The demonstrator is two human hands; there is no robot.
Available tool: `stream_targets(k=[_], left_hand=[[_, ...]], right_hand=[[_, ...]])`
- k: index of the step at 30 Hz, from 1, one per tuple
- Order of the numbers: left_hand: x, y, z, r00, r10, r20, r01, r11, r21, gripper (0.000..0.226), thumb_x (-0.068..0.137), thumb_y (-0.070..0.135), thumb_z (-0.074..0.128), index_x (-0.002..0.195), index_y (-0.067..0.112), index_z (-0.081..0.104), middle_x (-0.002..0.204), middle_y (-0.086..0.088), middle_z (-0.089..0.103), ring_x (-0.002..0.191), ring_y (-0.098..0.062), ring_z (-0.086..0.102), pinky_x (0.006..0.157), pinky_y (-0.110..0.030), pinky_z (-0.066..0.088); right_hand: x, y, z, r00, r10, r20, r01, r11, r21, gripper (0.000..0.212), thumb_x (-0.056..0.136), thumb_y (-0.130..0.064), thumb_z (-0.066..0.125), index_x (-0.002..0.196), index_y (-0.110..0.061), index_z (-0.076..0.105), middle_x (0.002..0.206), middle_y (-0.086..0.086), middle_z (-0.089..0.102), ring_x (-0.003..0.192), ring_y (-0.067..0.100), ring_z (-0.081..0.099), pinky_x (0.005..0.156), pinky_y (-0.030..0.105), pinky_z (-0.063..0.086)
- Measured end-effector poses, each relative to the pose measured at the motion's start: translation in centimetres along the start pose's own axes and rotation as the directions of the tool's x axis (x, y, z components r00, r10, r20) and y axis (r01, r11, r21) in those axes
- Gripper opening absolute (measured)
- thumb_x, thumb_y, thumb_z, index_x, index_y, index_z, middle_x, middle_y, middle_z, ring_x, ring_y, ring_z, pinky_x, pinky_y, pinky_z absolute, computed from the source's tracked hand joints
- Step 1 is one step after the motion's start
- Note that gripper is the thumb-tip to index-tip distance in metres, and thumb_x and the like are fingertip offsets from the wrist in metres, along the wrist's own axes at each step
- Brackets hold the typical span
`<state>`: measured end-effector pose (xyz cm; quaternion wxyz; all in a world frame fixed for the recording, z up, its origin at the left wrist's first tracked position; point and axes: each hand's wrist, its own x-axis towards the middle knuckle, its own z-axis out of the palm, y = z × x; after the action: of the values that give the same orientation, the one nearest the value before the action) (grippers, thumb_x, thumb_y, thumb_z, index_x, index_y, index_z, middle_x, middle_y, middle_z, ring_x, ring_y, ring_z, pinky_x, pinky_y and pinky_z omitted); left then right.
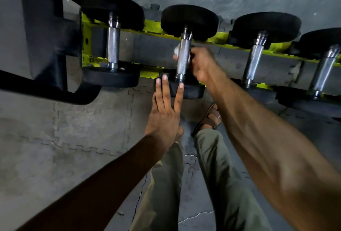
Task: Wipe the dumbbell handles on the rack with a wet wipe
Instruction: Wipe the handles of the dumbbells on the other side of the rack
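Right forearm [267,147] foremost, right hand [203,62] gripping wet wipe [176,50] round dumbbell handle [183,55], left hand [164,118] flat, fingers [167,90] straight, on near weight [193,91]

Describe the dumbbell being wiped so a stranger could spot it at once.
On the yellow-railed rack, count from the black end post to the second dumbbell. It alone has a wet wipe at its handle under the right hand, while the left hand lays straight fingers on its near head.

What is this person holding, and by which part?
The right hand grips a wet wipe against the middle of the second dumbbell's handle. The left hand holds nothing; its straight fingers rest on that dumbbell's near weight.
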<state>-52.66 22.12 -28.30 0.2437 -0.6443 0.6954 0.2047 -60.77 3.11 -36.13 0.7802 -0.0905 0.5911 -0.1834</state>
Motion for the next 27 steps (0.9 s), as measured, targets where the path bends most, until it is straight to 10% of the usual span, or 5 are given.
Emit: stream_targets(k=[10, 13, 17, 20, 27], left_hand=[[0.0, -0.2, -0.3, 1.000, 0.015, 0.003, -0.015, 0.999, -0.047, 0.135, 0.088, 0.070, 0.060, 0.153, 0.003, -0.038, 0.156, -0.043, -0.034, 0.151, -0.059, -0.019, 0.128, -0.058, 0.013], [-0.2, -0.3, -0.3, 1.000, 0.019, 0.020, -0.018, 0.999, -0.045, 0.136, 0.088, 0.070, 0.060, 0.152, 0.003, -0.040, 0.155, -0.042, -0.036, 0.151, -0.059, -0.021, 0.128, -0.058, 0.014], [0.0, -0.5, -0.6, 0.999, 0.027, 0.029, -0.025, 0.999, -0.042, 0.136, 0.089, 0.072, 0.059, 0.151, 0.003, -0.040, 0.154, -0.043, -0.037, 0.150, -0.059, -0.021, 0.128, -0.058, 0.015], [0.0, -0.4, -0.7, 0.999, 0.020, 0.028, -0.019, 0.999, -0.028, 0.138, 0.088, 0.075, 0.058, 0.150, 0.001, -0.040, 0.153, -0.044, -0.037, 0.150, -0.060, -0.020, 0.127, -0.058, 0.017], [0.1, -0.7, -0.1, 1.000, 0.020, 0.001, -0.020, 0.999, -0.042, 0.137, 0.089, 0.074, 0.058, 0.151, 0.001, -0.040, 0.154, -0.043, -0.037, 0.151, -0.059, -0.019, 0.127, -0.059, 0.016]], right_hand=[[1.2, -2.7, 2.4, 0.983, -0.019, -0.185, 0.075, 0.952, 0.298, 0.030, 0.099, -0.015, 0.038, 0.087, -0.004, 0.063, 0.072, 0.013, 0.068, 0.071, 0.024, 0.062, 0.073, 0.038, 0.049], [-0.2, 0.6, 1.7, 0.815, -0.396, -0.424, 0.391, 0.915, -0.103, 0.010, 0.086, -0.017, 0.066, 0.077, -0.015, 0.064, 0.074, 0.003, 0.065, 0.069, 0.021, 0.061, 0.069, 0.038, 0.053], [-4.2, 2.4, -0.1, 0.550, -0.828, 0.106, 0.448, 0.186, -0.875, 0.009, 0.091, -0.020, 0.066, 0.099, -0.018, 0.063, 0.106, -0.002, 0.057, 0.084, 0.011, 0.057, 0.069, 0.030, 0.049], [-3.9, 0.5, -0.7, 0.485, -0.652, 0.583, 0.355, -0.463, -0.812, 0.021, 0.096, -0.022, 0.057, 0.116, -0.019, 0.060, 0.126, 0.004, 0.051, 0.095, 0.020, 0.059, 0.062, 0.033, 0.050], [-3.8, -0.9, 0.7, 0.693, -0.267, 0.670, 0.320, -0.718, -0.618, 0.024, 0.095, -0.023, 0.051, 0.116, -0.019, 0.062, 0.121, 0.004, 0.063, 0.088, 0.029, 0.069, 0.060, 0.038, 0.052]])
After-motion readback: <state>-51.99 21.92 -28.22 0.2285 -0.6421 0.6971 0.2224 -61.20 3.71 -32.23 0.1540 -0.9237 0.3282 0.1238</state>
